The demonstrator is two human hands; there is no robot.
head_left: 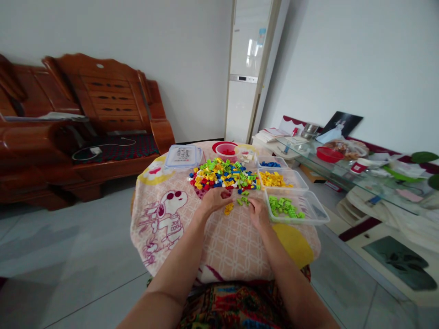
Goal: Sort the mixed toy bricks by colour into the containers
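A mixed heap of small toy building bricks, in green, yellow, blue, red and white, lies on the round cloth-covered table. My left hand is at the heap's front edge, fingers curved and apart, with some red showing between them. Just in front of it lie a few yellow bricks. Several loose green bricks lie between my two hands. My right hand is beside them, its fingers curled together; what they pinch is too small to make out. To its right stands a clear box of green bricks.
Behind it are clear boxes with yellow bricks and blue bricks. A round tub with red bricks and a small clear container stand at the back. Stacked lids lie back left. A cluttered glass-topped stand is at right.
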